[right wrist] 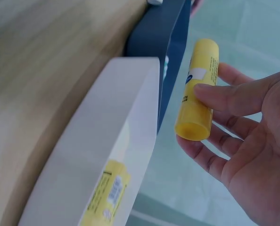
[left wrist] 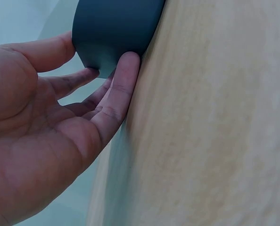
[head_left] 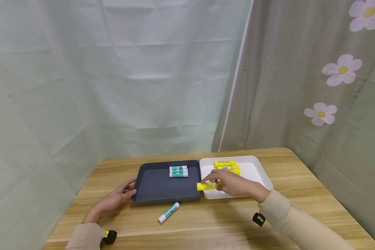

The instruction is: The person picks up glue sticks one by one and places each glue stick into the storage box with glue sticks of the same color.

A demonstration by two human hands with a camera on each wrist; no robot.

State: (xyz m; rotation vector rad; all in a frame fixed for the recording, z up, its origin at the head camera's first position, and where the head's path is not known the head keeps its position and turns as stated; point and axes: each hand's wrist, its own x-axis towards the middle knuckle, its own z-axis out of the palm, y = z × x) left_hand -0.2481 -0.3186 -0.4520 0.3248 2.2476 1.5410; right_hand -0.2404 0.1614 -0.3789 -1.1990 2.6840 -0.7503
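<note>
My right hand (head_left: 232, 182) pinches a yellow glue stick (right wrist: 200, 89) between thumb and fingers, above where the two trays meet. Beneath it is the white tray (head_left: 262, 173), which holds several yellow glue sticks (head_left: 226, 167). My left hand (head_left: 117, 197) touches the left end of the dark grey tray (head_left: 153, 200); in the left wrist view its thumb and fingertips rest against the tray's outer wall with the fingers fairly straight. Inside the grey tray, green-and-white glue sticks (head_left: 178, 173) lie side by side near the right. Another green-and-white glue stick (head_left: 169, 212) lies on the table in front.
Both trays stand side by side on the wood-grain table (head_left: 187, 232), toward its back edge. A pale curtain (head_left: 159, 86) hangs behind, with a flowered grey curtain (head_left: 275, 86) at the right. Each wrist wears a small black camera (head_left: 258, 219).
</note>
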